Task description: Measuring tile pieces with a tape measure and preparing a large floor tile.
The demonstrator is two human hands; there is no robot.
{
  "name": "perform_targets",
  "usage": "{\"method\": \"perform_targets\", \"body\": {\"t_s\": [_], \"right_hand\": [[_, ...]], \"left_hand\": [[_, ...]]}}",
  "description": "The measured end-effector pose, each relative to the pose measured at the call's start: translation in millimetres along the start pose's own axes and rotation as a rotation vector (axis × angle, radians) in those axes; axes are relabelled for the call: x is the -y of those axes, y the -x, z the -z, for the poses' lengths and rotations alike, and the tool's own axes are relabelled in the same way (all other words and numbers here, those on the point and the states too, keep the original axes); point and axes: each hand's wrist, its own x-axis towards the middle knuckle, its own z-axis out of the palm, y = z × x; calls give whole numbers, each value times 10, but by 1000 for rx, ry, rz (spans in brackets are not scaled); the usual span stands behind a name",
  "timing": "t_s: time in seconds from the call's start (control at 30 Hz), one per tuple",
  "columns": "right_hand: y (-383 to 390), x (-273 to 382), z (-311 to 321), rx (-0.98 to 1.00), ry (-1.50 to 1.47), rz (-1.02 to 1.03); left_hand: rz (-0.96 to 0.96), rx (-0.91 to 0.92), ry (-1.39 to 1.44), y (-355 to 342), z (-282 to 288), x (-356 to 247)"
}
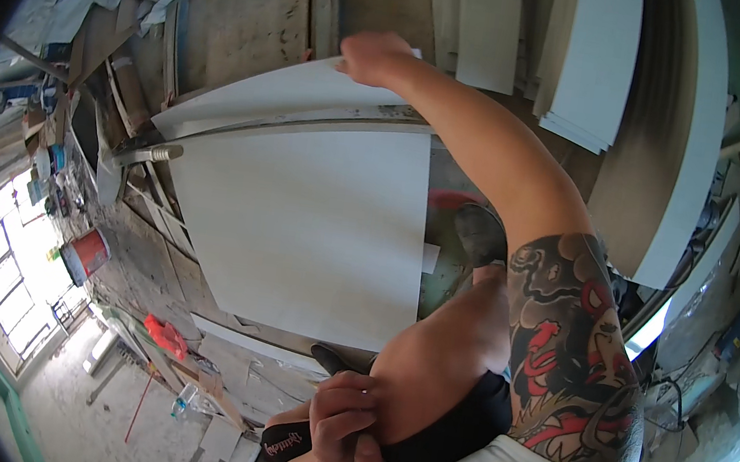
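My right arm reaches far forward, and my right hand [377, 58] is closed at the upper edge of a narrow white board [266, 98] that tilts upward. A wooden strip [310, 119] runs along the near side of that board. Nearer to me lies a large white panel [306, 223], flat and untouched by either hand. My left hand [346, 427] is curled close to my body beside my bent leg. A tiny pale spot shows at its fingers, but what they hold, if anything, cannot be made out.
Stacked long white boards [594, 65] stand at the far right. A brush-like wooden handle [158, 154] rests by the panel's left corner. A red bucket [85, 253] and a red bag [165, 335] are on the left. My shoe [480, 233] is right of the panel.
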Motion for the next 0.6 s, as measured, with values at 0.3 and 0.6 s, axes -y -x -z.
{"method": "perform_targets", "body": {"t_s": [0.3, 0.6], "right_hand": [[537, 233, 759, -116, 73, -43], [1959, 267, 1512, -88, 180, -293]], "left_hand": [[34, 101, -56, 35, -72, -323], [-169, 89, 8, 101, -191, -346]]}}
